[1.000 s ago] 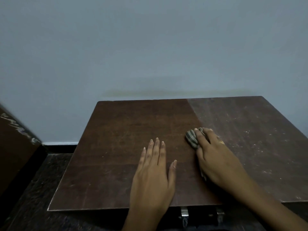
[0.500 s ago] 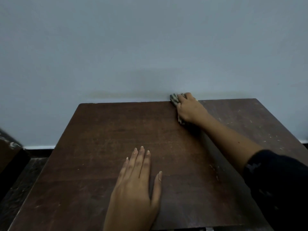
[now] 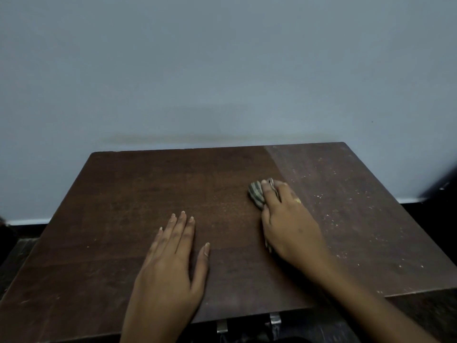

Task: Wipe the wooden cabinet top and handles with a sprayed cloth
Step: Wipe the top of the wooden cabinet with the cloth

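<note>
Fingers [image 3: 268, 191] of my right hand [image 3: 286, 224] curl over a bunched striped cloth [image 3: 256, 194], pressing it onto the wooden cabinet top [image 3: 138, 194] right of centre. My left hand [image 3: 170, 266] lies flat, fingers spread and holding nothing, on the darker clean half. Pale dust specks [image 3: 346, 201] cover the right strip. Two metal handles [image 3: 247, 324] show below the front edge.

Bare grey wall [image 3: 222, 70] (dim light).
</note>
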`<state>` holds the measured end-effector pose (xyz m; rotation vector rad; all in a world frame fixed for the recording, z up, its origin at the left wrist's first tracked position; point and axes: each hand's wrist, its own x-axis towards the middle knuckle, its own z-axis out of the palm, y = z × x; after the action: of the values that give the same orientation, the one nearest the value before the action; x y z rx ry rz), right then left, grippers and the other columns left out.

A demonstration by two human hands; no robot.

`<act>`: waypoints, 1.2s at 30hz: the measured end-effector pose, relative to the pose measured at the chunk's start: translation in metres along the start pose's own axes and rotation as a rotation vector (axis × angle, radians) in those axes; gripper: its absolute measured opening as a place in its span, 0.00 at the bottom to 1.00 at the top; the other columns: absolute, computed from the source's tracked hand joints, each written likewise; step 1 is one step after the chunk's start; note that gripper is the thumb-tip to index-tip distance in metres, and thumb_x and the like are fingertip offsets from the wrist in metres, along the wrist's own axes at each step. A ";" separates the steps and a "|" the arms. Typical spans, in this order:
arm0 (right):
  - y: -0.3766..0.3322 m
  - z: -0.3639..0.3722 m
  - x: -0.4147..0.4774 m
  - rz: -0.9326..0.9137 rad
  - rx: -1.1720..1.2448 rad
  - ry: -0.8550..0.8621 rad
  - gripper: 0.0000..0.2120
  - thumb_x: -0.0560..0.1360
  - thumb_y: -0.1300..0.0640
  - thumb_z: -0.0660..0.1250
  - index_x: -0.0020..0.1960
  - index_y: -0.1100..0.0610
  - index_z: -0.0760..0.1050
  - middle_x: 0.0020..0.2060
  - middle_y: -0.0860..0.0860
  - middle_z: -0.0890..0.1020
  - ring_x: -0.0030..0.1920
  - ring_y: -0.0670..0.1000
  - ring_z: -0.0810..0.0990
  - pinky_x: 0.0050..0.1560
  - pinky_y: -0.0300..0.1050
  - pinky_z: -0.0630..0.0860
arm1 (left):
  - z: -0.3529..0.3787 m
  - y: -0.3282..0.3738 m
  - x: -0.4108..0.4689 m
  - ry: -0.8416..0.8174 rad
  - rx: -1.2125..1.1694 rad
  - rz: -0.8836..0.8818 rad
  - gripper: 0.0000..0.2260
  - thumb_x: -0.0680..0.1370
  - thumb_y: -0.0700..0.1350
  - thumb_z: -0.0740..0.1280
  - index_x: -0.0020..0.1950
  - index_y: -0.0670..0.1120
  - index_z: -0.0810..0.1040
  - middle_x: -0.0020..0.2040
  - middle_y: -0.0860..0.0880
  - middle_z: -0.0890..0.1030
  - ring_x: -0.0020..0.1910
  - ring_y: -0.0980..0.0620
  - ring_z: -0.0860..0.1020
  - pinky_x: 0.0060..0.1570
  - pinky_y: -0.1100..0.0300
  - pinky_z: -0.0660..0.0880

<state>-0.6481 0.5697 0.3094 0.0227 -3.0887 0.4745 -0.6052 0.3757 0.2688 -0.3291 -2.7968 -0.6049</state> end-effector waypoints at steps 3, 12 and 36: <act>-0.001 0.005 -0.040 0.012 -0.054 0.001 0.25 0.80 0.54 0.46 0.76 0.53 0.52 0.75 0.50 0.57 0.74 0.53 0.58 0.70 0.47 0.63 | 0.000 0.000 0.000 -0.031 0.026 -0.005 0.31 0.77 0.60 0.44 0.65 0.40 0.71 0.67 0.42 0.72 0.68 0.47 0.65 0.66 0.57 0.55; 0.017 0.005 -0.086 0.058 -0.108 -0.016 0.25 0.68 0.54 0.53 0.60 0.56 0.77 0.55 0.54 0.82 0.55 0.56 0.82 0.41 0.49 0.82 | 0.016 0.047 0.020 0.001 0.008 -0.003 0.30 0.76 0.59 0.43 0.71 0.44 0.61 0.73 0.46 0.62 0.73 0.53 0.55 0.70 0.62 0.46; 0.043 -0.009 0.147 0.018 0.042 -0.050 0.23 0.80 0.57 0.49 0.75 0.58 0.53 0.72 0.60 0.60 0.71 0.61 0.60 0.70 0.53 0.59 | 0.045 0.058 0.052 0.014 0.075 -0.010 0.27 0.77 0.55 0.44 0.72 0.45 0.59 0.73 0.46 0.61 0.72 0.53 0.54 0.70 0.56 0.48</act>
<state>-0.7957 0.6118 0.3075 0.0070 -3.1302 0.5476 -0.6470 0.4556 0.2659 -0.2948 -2.8008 -0.5007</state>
